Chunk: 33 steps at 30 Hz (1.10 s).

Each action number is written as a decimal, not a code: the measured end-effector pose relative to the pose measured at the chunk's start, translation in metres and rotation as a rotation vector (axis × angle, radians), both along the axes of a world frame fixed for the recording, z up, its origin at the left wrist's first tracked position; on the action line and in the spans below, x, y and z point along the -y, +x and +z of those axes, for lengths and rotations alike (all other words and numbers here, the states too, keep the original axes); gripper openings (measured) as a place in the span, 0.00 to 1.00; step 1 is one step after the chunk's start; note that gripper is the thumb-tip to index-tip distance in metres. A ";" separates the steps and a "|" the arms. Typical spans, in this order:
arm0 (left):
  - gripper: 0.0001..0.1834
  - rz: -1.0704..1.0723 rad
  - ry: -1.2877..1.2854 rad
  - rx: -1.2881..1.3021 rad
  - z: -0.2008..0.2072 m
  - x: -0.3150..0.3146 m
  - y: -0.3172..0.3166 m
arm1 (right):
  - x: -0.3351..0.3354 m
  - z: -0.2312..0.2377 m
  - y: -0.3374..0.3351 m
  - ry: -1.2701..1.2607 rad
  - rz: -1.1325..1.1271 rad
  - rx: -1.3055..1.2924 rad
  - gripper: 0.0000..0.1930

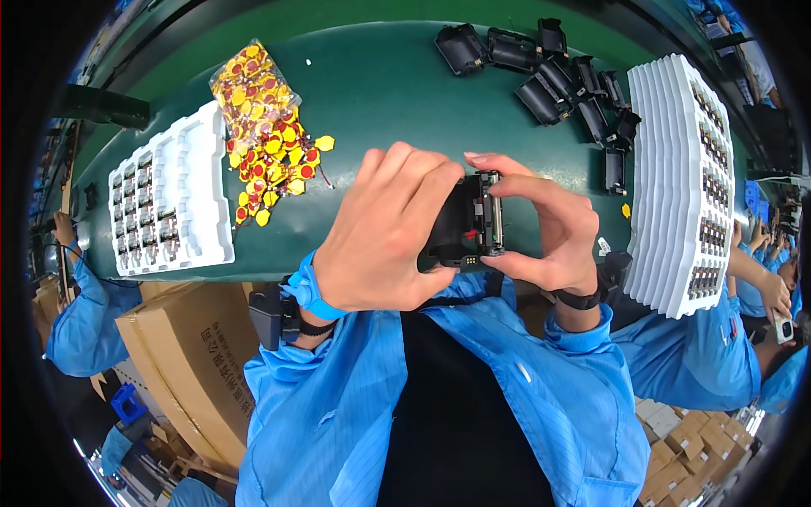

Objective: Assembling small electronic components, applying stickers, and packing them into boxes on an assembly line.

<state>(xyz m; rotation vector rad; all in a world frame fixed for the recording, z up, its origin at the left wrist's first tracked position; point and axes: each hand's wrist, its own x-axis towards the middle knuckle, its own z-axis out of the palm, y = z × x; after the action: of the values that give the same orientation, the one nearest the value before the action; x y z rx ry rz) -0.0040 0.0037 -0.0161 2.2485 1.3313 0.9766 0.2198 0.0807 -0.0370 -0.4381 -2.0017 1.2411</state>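
My left hand (380, 232) is wrapped round a black plastic housing (454, 221), held just above the near edge of the green table. A small red piece and gold contacts show on the housing. At its right side, my right hand (557, 221) pinches a narrow black part with a shiny metal rod (493, 215) between thumb and fingers. This part is against the housing; whether it is seated there, I cannot tell. A blue strap circles my left wrist, and both wrists carry black bands.
Left on the green table (372, 93) lies a white tray (198, 194) with rows of small metal-and-black parts. Beside it are yellow-and-red discs (274, 165), some in a clear bag (249, 76). Black housings (545, 97) lie far right, near stacked white trays (667, 186). Co-workers sit either side.
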 end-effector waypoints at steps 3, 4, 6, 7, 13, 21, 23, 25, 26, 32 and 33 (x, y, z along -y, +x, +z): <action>0.43 0.000 -0.005 0.048 -0.004 -0.002 -0.003 | 0.000 0.000 0.000 0.022 0.041 0.039 0.27; 0.43 -0.004 -0.005 0.049 -0.005 -0.003 -0.005 | 0.000 0.000 0.001 0.035 0.045 0.064 0.27; 0.42 -0.033 -0.003 0.111 -0.008 -0.005 -0.006 | 0.000 0.001 0.002 0.046 0.047 0.089 0.26; 0.42 -0.035 -0.004 0.112 -0.010 -0.004 -0.006 | 0.000 0.001 0.003 0.065 0.050 0.108 0.27; 0.39 -0.042 -0.058 0.263 -0.019 -0.004 -0.004 | 0.000 0.014 0.007 0.275 0.056 0.236 0.26; 0.37 0.064 -0.156 0.500 -0.015 -0.001 0.003 | 0.014 0.024 0.003 0.545 0.077 0.345 0.24; 0.37 0.091 -0.117 0.454 -0.015 0.001 0.005 | 0.023 0.029 -0.003 0.540 0.089 0.492 0.28; 0.37 0.114 -0.077 0.407 -0.016 0.002 0.008 | 0.029 0.020 -0.006 0.495 0.065 0.493 0.29; 0.38 0.121 -0.090 0.418 -0.017 0.003 0.009 | 0.031 0.016 -0.006 0.448 0.042 0.493 0.31; 0.39 0.133 -0.089 0.365 -0.016 0.011 0.021 | 0.033 0.012 0.010 0.058 -0.363 0.189 0.14; 0.39 0.098 -0.112 0.374 -0.016 0.012 0.023 | 0.034 0.011 0.004 -0.018 -0.362 0.230 0.09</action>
<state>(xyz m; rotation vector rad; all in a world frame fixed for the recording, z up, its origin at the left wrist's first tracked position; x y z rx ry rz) 0.0185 -0.0079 -0.0316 1.8201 1.2984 1.2499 0.2238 0.0468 -0.0261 -0.9429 -1.9841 1.0172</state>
